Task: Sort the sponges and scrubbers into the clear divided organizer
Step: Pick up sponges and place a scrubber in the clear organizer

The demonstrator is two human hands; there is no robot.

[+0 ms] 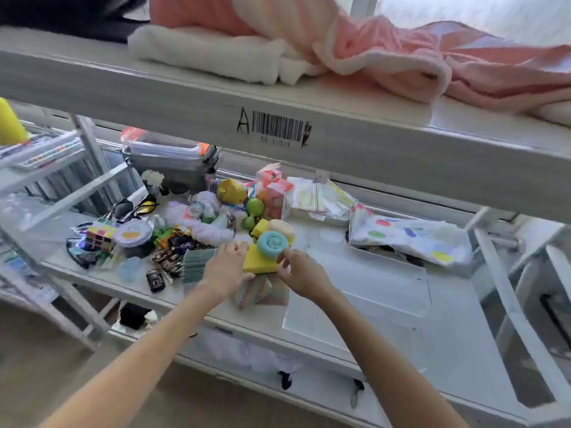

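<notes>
A yellow block sponge (pixel 258 263) lies on the middle shelf, and a round teal scrubber (pixel 272 244) rests on its far end. My left hand (pixel 227 270) lies on the sponge's left side, fingers spread over it. My right hand (pixel 301 273) is at the sponge's right end, fingertips by the teal scrubber. Behind them sit a second yellow sponge (pixel 260 227) and a cream round sponge (pixel 281 229). A striped scrubber pad (pixel 253 292) lies under my wrists. The clear divided organizer (pixel 386 291) stands just right of my hands.
A pile of toys, bottles and wrappers covers the shelf to the left, with a puzzle cube (pixel 100 234) and a toy car (pixel 155 280). A dotted bag (pixel 411 236) lies to the right. The upper shelf's edge (pixel 278 128) overhangs closely, holding pink and white towels.
</notes>
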